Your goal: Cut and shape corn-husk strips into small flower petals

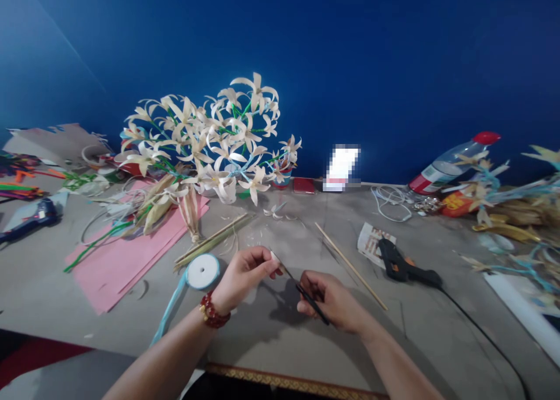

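My left hand, with a dark red bead bracelet, pinches a small pale piece like a petal between thumb and fingertips. My right hand is closed on a slim black tool, whose thin tip points up and left to the pale piece; I cannot tell whether it is tweezers or scissors. Beside my left wrist lies a roll of light blue tape, its loose end trailing toward the table's front. A thin wooden stick lies to the right of my right hand.
A bunch of pale handmade flowers stands behind my hands. Pink paper and dried husks lie left. At right are a black glue gun with a trailing cord, a white cable and a plastic bottle.
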The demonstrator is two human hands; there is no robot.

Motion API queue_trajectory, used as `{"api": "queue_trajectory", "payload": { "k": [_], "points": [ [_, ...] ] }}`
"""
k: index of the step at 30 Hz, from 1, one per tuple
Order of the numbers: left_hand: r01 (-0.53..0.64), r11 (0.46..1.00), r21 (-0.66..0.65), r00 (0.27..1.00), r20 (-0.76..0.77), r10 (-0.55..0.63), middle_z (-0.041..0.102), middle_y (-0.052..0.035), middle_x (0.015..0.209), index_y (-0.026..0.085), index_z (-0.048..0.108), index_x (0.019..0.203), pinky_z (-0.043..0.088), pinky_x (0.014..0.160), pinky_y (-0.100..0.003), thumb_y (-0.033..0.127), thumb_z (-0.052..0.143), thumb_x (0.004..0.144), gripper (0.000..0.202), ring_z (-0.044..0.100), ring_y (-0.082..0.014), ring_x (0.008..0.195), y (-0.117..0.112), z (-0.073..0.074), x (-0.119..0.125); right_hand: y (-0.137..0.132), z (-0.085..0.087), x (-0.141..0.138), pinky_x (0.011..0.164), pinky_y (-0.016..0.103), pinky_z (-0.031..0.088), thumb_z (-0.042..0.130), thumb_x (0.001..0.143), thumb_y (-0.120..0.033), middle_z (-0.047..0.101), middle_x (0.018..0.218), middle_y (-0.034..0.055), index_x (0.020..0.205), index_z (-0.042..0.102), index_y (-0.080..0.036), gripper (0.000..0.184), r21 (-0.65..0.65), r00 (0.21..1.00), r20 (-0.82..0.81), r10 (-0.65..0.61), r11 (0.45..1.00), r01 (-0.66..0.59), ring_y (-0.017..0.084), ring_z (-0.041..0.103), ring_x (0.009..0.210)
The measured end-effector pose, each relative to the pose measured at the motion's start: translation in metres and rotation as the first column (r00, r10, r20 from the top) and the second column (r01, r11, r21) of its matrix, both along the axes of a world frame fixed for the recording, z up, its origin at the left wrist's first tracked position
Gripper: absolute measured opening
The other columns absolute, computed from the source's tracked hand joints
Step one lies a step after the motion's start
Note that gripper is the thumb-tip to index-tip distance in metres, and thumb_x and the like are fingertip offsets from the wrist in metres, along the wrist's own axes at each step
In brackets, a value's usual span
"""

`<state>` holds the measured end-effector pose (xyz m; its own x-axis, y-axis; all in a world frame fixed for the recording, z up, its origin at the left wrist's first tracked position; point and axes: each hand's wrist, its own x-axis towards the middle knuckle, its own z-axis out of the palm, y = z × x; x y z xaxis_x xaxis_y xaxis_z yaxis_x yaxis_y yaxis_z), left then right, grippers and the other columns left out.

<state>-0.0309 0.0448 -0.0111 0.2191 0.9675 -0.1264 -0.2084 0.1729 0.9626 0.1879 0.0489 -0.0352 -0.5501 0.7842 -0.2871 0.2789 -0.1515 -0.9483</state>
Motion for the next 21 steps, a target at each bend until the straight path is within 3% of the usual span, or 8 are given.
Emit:
{"api": "queue_trajectory", "payload": {
  "k": [21],
  "points": [
    [0.010, 1.000, 0.003, 1.000, -0.010, -0.010, 0.068, -0.0035, 0.069, 0.015, 0.062, 0.068, 0.045, 0.065, -0.023, 0.042, 0.074, 0.077, 0.031, 0.058, -0.0124, 0.063, 0.0008, 0.0022, -0.0006, -0.0016, -0.0029, 0.0001, 0.044, 0.019, 0.032, 0.082, 0.060, -0.057, 0.043, 0.052, -0.0091, 0.061, 0.038, -0.022, 0.057, -0.066, 1.000, -0.009, -0.013, 0.998, 0.012, 0.008, 0.043, 0.045]
  ]
}}
